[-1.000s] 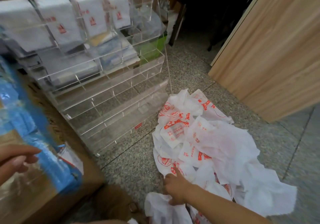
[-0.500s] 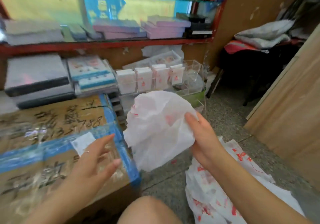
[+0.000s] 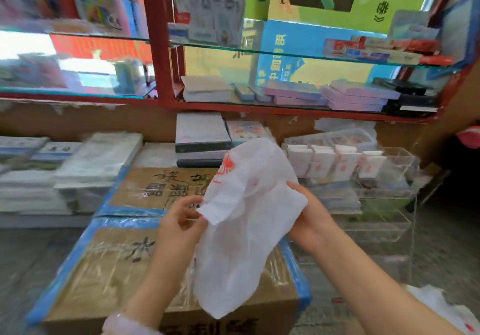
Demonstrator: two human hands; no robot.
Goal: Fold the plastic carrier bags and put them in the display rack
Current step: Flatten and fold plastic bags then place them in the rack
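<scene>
Both hands hold one white plastic carrier bag (image 3: 241,231) with red print up in front of the person, above a cardboard box (image 3: 124,264) sealed with blue tape. The left hand (image 3: 179,224) has its grip closed on the bag's left edge, thumb and fingertips pinching a folded corner of the film. The right hand (image 3: 309,218) grips the bag's right side, its fingers curled into the crumpled plastic with the thumb on the near face. The bag hangs loose and unfolded between them, its lower end drooping over the top of the box. Just behind and to the right of the bag stands the clear display rack (image 3: 384,192), stepped in tiers; its top row holds several folded white bags (image 3: 335,163) standing upright side by side, while the rightmost compartment of that row looks empty. At the lower right corner, on the speckled floor (image 3: 441,244), part of a pile of loose bags (image 3: 446,308) shows. Stacks of books (image 3: 85,168) lie to the left of the box, and a red-framed shelf unit (image 3: 161,49) with glass shelves fills the background.
</scene>
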